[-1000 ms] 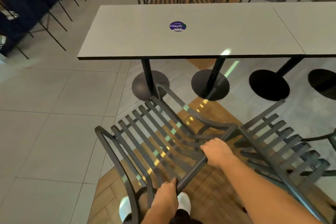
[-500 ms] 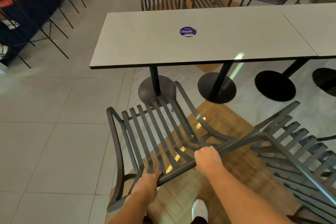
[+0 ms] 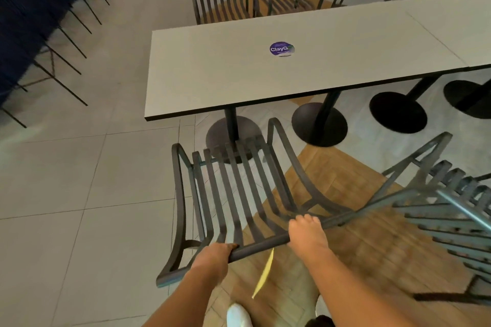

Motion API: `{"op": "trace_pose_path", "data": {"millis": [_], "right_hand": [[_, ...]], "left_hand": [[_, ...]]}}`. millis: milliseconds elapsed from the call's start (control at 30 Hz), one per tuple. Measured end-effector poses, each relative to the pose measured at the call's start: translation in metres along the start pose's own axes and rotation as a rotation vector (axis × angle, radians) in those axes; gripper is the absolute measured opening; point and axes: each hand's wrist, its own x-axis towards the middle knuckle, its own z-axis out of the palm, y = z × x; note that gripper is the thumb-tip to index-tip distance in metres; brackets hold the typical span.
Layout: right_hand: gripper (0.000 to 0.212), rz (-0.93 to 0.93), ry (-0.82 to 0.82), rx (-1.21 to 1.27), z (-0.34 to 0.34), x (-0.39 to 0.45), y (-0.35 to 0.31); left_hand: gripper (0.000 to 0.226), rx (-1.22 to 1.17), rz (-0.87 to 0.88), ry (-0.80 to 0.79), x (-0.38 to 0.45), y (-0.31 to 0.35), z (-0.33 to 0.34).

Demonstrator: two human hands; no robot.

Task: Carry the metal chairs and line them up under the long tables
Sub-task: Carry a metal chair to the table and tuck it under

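I have both hands — left [image 3: 215,253], right [image 3: 307,233] — clamped on the chair [image 3: 231,194] back rail, its seat facing the surface [image 3: 239,74] edge. Risk: its front catching the pedestal base [image 3: 233,138] — or clipping the neighbour chair [image 3: 451,210].

The long table [image 3: 239,74] is standing on round black bases [image 3: 320,125] on the floor [image 3: 79,180], carrying only a purple sticker [image 3: 282,49] near its middle.
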Motion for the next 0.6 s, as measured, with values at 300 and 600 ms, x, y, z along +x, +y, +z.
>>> {"op": "trace_pose_path", "data": {"millis": [300,600], "right_hand": [[0.04,0.086,-0.021,0.046,-0.03,0.045,-0.018],[0.038,0.113,-0.044,0.084,-0.059,0.096,-0.028]], "left_hand": [[0.073,-0.01,0.028,0.011,0.044,-0.031,-0.041],[0.067,0.068,0.044,0.06,0.085,-0.05,-0.081]]}}
